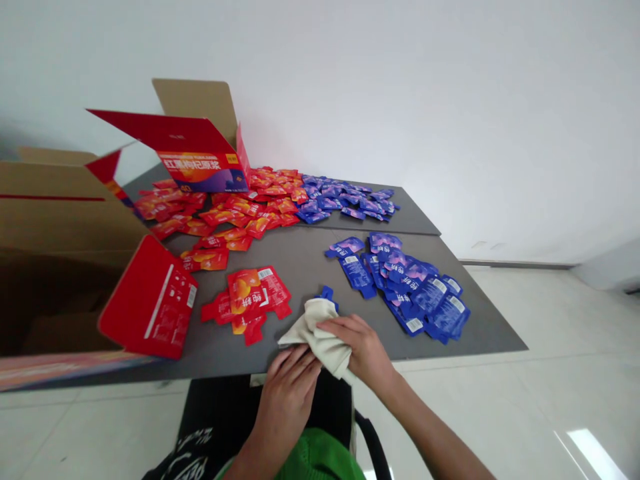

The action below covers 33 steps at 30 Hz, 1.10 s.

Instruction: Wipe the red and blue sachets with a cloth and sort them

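A cream cloth (327, 343) is bunched in my right hand (364, 347), its fingers closed round the folds. Beneath the cloth's far end pokes the spout end of a blue pouch (327, 293); the rest of that pouch is covered. My left hand (294, 377) is at the table's near edge, fingers pressed together against the cloth's lower side. What those fingers grip is hidden. To the left of the cloth lies a small stack of red pouches (247, 299). A pile of blue pouches (415, 283) lies to the right.
An open red carton (155, 300) stands at the near left, flaps out. Behind it is another open carton (200, 167). Loose red pouches (235, 210) and blue pouches (345, 197) cover the back of the grey table (295, 250), against a white wall.
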Motion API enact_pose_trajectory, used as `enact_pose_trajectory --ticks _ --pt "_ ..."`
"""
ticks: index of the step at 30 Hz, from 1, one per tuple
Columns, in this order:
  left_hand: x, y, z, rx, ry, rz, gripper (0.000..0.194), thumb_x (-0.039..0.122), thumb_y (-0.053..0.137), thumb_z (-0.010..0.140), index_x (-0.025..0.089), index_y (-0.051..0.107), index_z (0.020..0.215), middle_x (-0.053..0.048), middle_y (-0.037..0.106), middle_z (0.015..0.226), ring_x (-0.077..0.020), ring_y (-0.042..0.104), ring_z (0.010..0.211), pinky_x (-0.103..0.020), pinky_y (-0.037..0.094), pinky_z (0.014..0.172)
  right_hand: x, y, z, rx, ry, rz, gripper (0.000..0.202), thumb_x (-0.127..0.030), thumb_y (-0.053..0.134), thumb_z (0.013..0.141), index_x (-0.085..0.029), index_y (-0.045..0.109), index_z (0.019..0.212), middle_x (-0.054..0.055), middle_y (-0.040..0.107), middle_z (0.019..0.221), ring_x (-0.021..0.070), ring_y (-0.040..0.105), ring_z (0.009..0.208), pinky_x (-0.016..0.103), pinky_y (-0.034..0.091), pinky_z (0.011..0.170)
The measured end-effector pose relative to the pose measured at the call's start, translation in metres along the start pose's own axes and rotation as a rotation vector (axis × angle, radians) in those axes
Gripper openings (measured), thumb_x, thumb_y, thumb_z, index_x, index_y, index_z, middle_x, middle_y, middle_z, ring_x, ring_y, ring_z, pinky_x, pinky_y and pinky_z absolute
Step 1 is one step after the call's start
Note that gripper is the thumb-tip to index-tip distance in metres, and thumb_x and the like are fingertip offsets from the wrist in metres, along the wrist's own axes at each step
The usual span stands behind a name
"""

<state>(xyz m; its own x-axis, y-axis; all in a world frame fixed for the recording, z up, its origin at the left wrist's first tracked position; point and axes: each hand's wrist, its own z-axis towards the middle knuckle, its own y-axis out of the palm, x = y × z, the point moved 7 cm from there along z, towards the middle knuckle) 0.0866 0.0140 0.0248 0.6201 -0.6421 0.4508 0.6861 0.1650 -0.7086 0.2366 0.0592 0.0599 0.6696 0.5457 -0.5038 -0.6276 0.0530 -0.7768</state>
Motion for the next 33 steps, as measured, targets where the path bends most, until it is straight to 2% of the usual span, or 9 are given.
enact_pose_trajectory --ticks 4,7,11,14,17,22,25,29,33 --pt "0.003 -0.003 0.004 -0.005 0.04 0.013 0.036 0.01 0.052 0.102 0.025 0.069 0.13 -0.002 0.074 0.133 -0.0238 0.066 0.127 -0.043 0.044 0.104 0.035 -0.014 0.042 0.066 0.055 -0.079 0.045 -0.007 0.068 0.092 -0.028 0.072 0.132 0.006 0.078 0.125 0.0242 0.071 0.106 0.037 0.054 0.092" --pt "0.003 -0.004 0.005 -0.001 0.036 0.017 0.035 0.01 0.053 0.102 0.025 0.07 0.129 -0.002 0.074 0.132 -0.0234 0.068 0.125 -0.042 0.045 0.102 0.038 -0.034 0.057 0.145 0.064 -0.114 0.043 -0.009 0.066 0.094 -0.027 0.071 0.133 0.008 0.077 0.127 0.0254 0.071 0.11 0.039 0.052 0.095" --pt "0.001 -0.003 0.004 0.001 0.016 -0.007 0.034 0.01 0.053 0.102 0.025 0.071 0.127 -0.002 0.075 0.131 -0.0243 0.068 0.124 -0.043 0.045 0.102 0.005 -0.043 0.028 0.251 0.033 -0.067 0.043 -0.015 0.065 0.098 -0.03 0.068 0.138 0.007 0.075 0.13 0.0247 0.071 0.11 0.038 0.052 0.091" --pt "-0.001 -0.003 0.004 -0.002 -0.02 -0.02 0.028 0.01 0.054 0.101 0.024 0.077 0.108 -0.002 0.081 0.115 -0.0247 0.073 0.111 -0.045 0.045 0.102 -0.016 -0.019 -0.001 0.096 0.009 -0.023 0.046 -0.013 0.065 0.097 -0.033 0.067 0.139 0.005 0.076 0.129 0.0231 0.071 0.102 0.035 0.054 0.084" --pt "-0.002 -0.003 0.004 -0.013 -0.024 -0.022 0.028 0.01 0.054 0.101 0.025 0.078 0.103 -0.001 0.081 0.111 -0.0246 0.074 0.108 -0.045 0.044 0.102 -0.008 -0.002 -0.009 0.055 0.046 0.032 0.046 -0.011 0.068 0.094 -0.033 0.07 0.135 0.004 0.077 0.127 0.0225 0.071 0.099 0.034 0.056 0.083" --pt "0.0 -0.004 0.006 -0.034 0.013 -0.001 0.033 0.01 0.055 0.101 0.026 0.072 0.125 -0.001 0.075 0.131 -0.0251 0.069 0.123 -0.044 0.044 0.101 0.036 -0.013 0.038 0.137 0.106 -0.028 0.046 -0.005 0.069 0.089 -0.028 0.074 0.129 0.006 0.079 0.124 0.0249 0.073 0.107 0.038 0.055 0.093" --pt "0.0 -0.005 0.007 -0.033 0.02 0.006 0.033 0.01 0.055 0.101 0.026 0.072 0.125 -0.001 0.075 0.13 -0.025 0.07 0.122 -0.044 0.045 0.1 0.039 -0.03 0.055 0.186 0.116 -0.054 0.046 -0.004 0.066 0.091 -0.026 0.073 0.131 0.008 0.078 0.126 0.0266 0.072 0.112 0.041 0.052 0.097" --pt "0.0 -0.007 0.008 -0.018 0.016 -0.016 0.031 0.012 0.055 0.102 0.027 0.073 0.122 -0.001 0.077 0.127 -0.0247 0.07 0.12 -0.043 0.045 0.099 0.002 -0.038 0.026 0.248 0.067 -0.023 0.045 -0.011 0.066 0.095 -0.03 0.069 0.136 0.006 0.077 0.128 0.0248 0.071 0.11 0.038 0.053 0.093" --pt "-0.002 -0.009 0.009 -0.007 -0.016 -0.044 0.027 0.013 0.054 0.103 0.025 0.078 0.101 0.0 0.082 0.108 -0.0236 0.075 0.105 -0.043 0.045 0.1 -0.019 -0.012 -0.011 0.102 0.067 0.037 0.047 -0.01 0.066 0.095 -0.033 0.069 0.136 0.004 0.077 0.127 0.0224 0.072 0.1 0.035 0.056 0.083"
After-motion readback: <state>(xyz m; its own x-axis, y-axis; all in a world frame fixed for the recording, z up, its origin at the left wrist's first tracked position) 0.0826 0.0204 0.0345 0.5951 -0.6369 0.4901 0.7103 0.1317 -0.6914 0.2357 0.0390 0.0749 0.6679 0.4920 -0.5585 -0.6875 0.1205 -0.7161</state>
